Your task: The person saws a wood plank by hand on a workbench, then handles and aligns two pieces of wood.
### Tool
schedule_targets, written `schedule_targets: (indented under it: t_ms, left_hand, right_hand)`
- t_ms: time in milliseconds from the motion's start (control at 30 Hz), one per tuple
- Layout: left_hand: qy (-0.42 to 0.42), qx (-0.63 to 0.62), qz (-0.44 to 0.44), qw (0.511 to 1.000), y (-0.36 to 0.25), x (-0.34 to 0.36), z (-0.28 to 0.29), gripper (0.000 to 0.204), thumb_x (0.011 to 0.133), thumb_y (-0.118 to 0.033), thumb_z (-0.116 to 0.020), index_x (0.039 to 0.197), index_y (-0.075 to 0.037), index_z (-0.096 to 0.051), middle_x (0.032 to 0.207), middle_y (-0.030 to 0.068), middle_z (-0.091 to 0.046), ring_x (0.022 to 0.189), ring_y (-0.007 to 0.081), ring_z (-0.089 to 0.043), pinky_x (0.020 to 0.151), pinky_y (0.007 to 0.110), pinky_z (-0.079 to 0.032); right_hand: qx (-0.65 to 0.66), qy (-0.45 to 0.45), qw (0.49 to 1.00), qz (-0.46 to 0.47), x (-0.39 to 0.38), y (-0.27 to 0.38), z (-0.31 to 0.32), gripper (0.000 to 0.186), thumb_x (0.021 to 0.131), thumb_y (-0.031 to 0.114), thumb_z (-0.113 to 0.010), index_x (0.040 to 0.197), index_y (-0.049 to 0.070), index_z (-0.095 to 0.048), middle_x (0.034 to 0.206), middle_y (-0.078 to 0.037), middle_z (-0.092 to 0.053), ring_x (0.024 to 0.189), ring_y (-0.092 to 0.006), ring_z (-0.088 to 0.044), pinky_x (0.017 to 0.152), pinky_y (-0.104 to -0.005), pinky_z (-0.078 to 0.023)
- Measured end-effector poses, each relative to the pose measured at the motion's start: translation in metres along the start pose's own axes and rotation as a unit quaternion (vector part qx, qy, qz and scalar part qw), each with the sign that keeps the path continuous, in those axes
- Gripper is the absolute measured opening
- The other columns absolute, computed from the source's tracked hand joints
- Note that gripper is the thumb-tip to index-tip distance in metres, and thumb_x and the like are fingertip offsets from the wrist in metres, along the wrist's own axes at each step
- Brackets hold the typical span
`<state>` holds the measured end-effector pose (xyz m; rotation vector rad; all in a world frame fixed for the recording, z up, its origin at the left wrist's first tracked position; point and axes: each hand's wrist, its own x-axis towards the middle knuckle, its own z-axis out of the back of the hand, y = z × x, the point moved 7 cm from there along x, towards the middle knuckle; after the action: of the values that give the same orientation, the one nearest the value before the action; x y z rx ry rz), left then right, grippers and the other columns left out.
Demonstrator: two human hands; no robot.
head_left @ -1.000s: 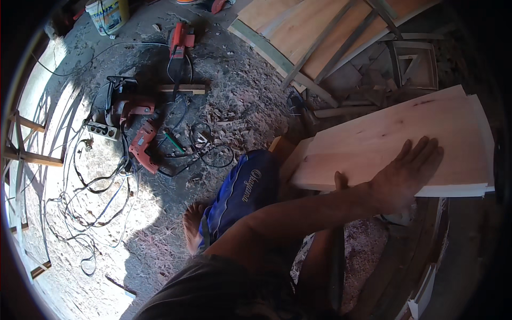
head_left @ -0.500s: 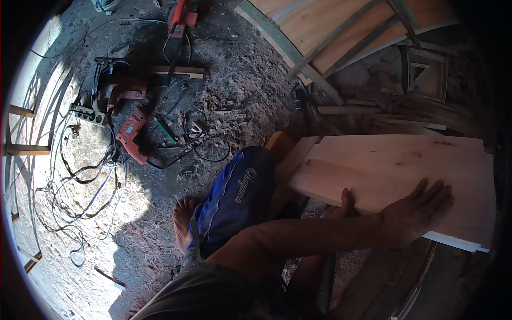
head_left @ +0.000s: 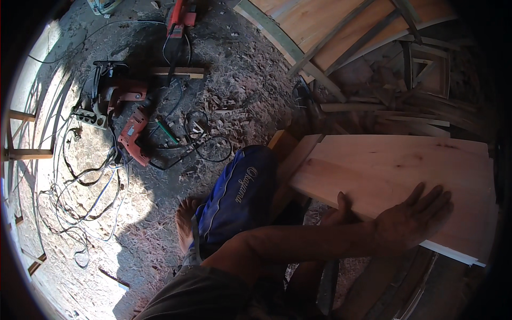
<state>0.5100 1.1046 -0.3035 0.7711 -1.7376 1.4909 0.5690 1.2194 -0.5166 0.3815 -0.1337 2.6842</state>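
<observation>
A wide, pale wooden board [head_left: 373,165] lies at the right, its near edge toward me. My left hand [head_left: 413,218] rests flat on its face near that edge, fingers stretched out and somewhat apart. Farther left along the same edge is my right hand [head_left: 340,210], its thumb up against the board and its other fingers hidden under it. My left forearm crosses in front of the right one. The board's left end lies over a narrower piece of wood [head_left: 296,160], beside my blue-trousered knee [head_left: 240,181].
A red power drill [head_left: 133,137], another red power tool [head_left: 125,93], a power strip [head_left: 89,118] and tangled cables lie on the shaving-strewn floor at left. A third red tool [head_left: 180,24] stands farther back. Framed wooden panels [head_left: 320,32] and scrap lumber [head_left: 373,108] are at upper right.
My left hand has shifted slightly on the board, its fingers turned a little. The board's right end sits slightly lower in view. My right hand keeps nearly the same place.
</observation>
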Motion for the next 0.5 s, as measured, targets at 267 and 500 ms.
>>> schedule_targets:
  t_ms: [267,500]
  left_hand:
    - [0.086,-0.018,0.007,0.996,0.032,0.002,0.004,0.066,0.09,-0.011,-0.057,0.147,0.009,-0.032,0.15,0.0295,-0.039,0.142,0.0461,-0.038,0.115,0.059,-0.036]
    - [0.151,-0.057,0.026,0.987,0.042,-0.008,0.012,0.09,0.079,-0.006,-0.069,0.155,0.004,-0.022,0.158,0.0288,-0.028,0.147,0.047,-0.028,0.121,0.055,-0.026]
  right_hand:
    - [-0.025,0.045,0.998,-0.027,-0.012,0.011,-0.016,0.046,0.09,0.03,-0.076,0.125,0.003,-0.064,0.119,-0.018,-0.066,0.119,-0.0286,-0.059,0.102,-0.0394,-0.045]
    - [0.264,-0.211,0.935,-0.112,-0.016,0.025,-0.049,0.051,0.093,0.031,-0.072,0.133,0.004,-0.056,0.129,-0.022,-0.059,0.125,-0.029,-0.054,0.105,-0.0381,-0.042]
